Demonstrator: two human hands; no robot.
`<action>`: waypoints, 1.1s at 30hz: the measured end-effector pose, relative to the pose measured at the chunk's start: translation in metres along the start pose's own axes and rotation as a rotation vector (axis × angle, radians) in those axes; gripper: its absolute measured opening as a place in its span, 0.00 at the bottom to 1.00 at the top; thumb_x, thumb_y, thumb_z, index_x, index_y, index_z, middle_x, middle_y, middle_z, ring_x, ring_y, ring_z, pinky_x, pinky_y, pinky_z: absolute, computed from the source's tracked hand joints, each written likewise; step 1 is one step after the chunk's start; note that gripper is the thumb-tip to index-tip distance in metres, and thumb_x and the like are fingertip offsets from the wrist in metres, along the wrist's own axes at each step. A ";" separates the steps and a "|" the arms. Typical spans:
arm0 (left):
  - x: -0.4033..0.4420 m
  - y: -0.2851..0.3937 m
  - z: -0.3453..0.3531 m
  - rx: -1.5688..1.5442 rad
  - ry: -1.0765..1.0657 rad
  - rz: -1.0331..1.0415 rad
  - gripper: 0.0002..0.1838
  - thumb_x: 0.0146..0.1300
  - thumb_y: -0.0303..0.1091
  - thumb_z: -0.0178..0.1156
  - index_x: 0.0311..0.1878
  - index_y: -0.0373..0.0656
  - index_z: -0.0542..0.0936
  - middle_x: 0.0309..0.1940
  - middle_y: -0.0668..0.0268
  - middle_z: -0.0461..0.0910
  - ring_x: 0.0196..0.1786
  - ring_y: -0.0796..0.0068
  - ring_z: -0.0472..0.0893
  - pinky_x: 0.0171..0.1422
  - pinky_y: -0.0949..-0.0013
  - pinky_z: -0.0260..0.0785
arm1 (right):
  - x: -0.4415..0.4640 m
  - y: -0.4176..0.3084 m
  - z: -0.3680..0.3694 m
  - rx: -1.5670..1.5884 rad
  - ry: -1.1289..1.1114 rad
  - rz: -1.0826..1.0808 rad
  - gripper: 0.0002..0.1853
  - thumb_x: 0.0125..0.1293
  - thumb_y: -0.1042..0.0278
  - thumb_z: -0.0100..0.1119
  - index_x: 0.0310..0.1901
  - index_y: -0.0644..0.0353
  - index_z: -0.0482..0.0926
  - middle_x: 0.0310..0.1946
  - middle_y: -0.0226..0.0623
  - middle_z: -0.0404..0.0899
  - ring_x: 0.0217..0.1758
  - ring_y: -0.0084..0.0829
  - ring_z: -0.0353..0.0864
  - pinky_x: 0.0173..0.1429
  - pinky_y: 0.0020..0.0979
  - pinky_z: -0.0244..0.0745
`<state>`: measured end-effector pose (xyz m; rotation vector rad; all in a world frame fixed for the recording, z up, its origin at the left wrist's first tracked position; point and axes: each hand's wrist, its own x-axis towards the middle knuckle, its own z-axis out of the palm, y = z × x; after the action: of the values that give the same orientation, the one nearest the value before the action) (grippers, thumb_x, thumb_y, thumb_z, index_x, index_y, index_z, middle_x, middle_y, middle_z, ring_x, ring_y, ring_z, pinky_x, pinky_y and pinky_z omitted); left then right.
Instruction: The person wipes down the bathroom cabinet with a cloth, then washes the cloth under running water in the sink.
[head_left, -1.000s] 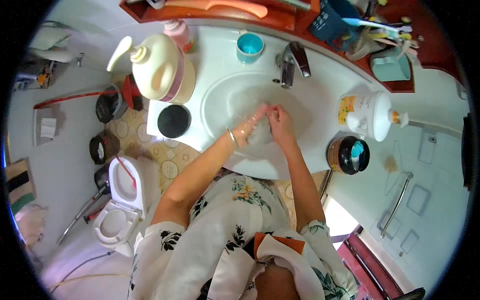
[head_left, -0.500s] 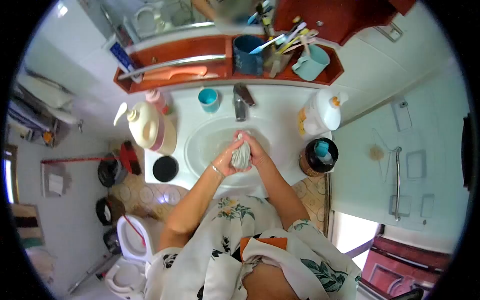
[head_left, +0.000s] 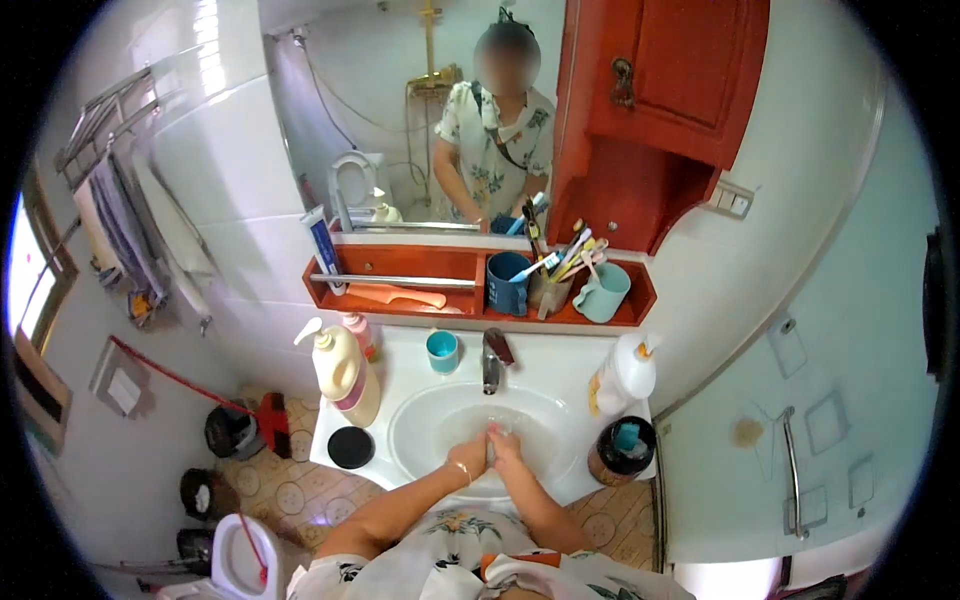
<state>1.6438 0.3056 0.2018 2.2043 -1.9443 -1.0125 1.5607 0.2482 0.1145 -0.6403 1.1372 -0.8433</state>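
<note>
Both hands are close together over the water in the white oval sink (head_left: 405, 432). My left hand (head_left: 468, 456), with a bracelet at its wrist, is closed beside my right hand (head_left: 506, 447), which is also closed. Little of the cloth seen earlier can be made out between them, and the fingers are small and partly hidden. The faucet (head_left: 493, 362) stands just beyond the hands. A blue-lined cup (head_left: 442, 352) is to its left on the counter.
Left of the sink are a cream pump bottle (head_left: 345, 378), a pink bottle (head_left: 358, 333) and a black round lid (head_left: 351, 447). On the right stand a white jug (head_left: 624, 375) and a dark jar (head_left: 621, 453). A red shelf (head_left: 400, 262) holds toothbrushes and mugs below the mirror.
The view has tilted up, showing the mirror and cabinet. My hands, which held a bunched pale cloth up half a second ago, are now lower at the water, with the cloth mostly out of sight.
</note>
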 end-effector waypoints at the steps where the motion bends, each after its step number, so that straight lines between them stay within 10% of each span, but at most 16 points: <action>1: 0.001 -0.005 0.010 -0.008 0.020 0.004 0.31 0.54 0.38 0.61 0.57 0.34 0.60 0.48 0.43 0.74 0.46 0.49 0.78 0.46 0.56 0.72 | 0.004 0.006 -0.002 0.141 0.129 0.125 0.15 0.56 0.72 0.59 0.46 0.59 0.75 0.34 0.35 0.77 0.37 0.30 0.77 0.41 0.35 0.75; 7: 0.014 -0.031 0.033 0.106 0.426 0.460 0.25 0.60 0.49 0.55 0.49 0.36 0.67 0.33 0.45 0.77 0.36 0.46 0.80 0.38 0.53 0.72 | 0.028 -0.017 -0.028 0.336 -0.252 0.437 0.27 0.61 0.46 0.56 0.56 0.55 0.69 0.48 0.37 0.73 0.50 0.35 0.73 0.43 0.41 0.74; 10: 0.000 -0.020 0.008 -0.269 0.597 0.251 0.23 0.61 0.50 0.55 0.47 0.39 0.70 0.31 0.55 0.76 0.28 0.62 0.79 0.27 0.62 0.71 | -0.003 -0.061 -0.017 0.127 -0.565 0.077 0.36 0.58 0.41 0.57 0.62 0.55 0.63 0.59 0.38 0.63 0.57 0.32 0.68 0.45 0.44 0.74; 12: -0.014 -0.009 -0.036 -1.592 -0.332 -0.024 0.24 0.60 0.54 0.55 0.44 0.40 0.72 0.30 0.60 0.75 0.22 0.77 0.73 0.18 0.74 0.62 | -0.012 -0.081 -0.015 0.105 -0.692 0.013 0.38 0.58 0.42 0.58 0.64 0.55 0.60 0.63 0.38 0.58 0.59 0.32 0.65 0.46 0.42 0.74; 15: -0.035 0.014 -0.056 -2.027 -0.546 -0.069 0.24 0.63 0.56 0.51 0.45 0.42 0.73 0.23 0.68 0.69 0.17 0.84 0.63 0.12 0.83 0.51 | -0.044 -0.114 0.012 0.079 -0.822 -0.204 0.38 0.58 0.46 0.59 0.65 0.57 0.59 0.65 0.39 0.56 0.59 0.31 0.66 0.47 0.37 0.74; 22: -0.031 0.007 -0.056 -2.010 -0.650 0.185 0.20 0.61 0.49 0.58 0.46 0.43 0.71 0.26 0.66 0.69 0.18 0.84 0.63 0.16 0.82 0.51 | -0.048 -0.161 0.031 -0.286 -0.959 -0.323 0.21 0.64 0.63 0.52 0.56 0.67 0.70 0.29 0.32 0.77 0.33 0.25 0.76 0.42 0.27 0.73; 33: 0.001 -0.008 -0.023 -1.364 -0.285 -0.175 0.14 0.51 0.35 0.65 0.33 0.42 0.70 0.15 0.71 0.65 0.13 0.81 0.64 0.12 0.78 0.51 | -0.015 -0.095 0.040 -0.737 -0.606 -0.454 0.12 0.65 0.67 0.46 0.44 0.59 0.78 0.19 0.30 0.73 0.22 0.24 0.73 0.31 0.26 0.69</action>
<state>1.6615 0.2977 0.2162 1.3954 -0.5653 -1.9046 1.5723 0.2101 0.2107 -1.6863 0.7206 -0.5123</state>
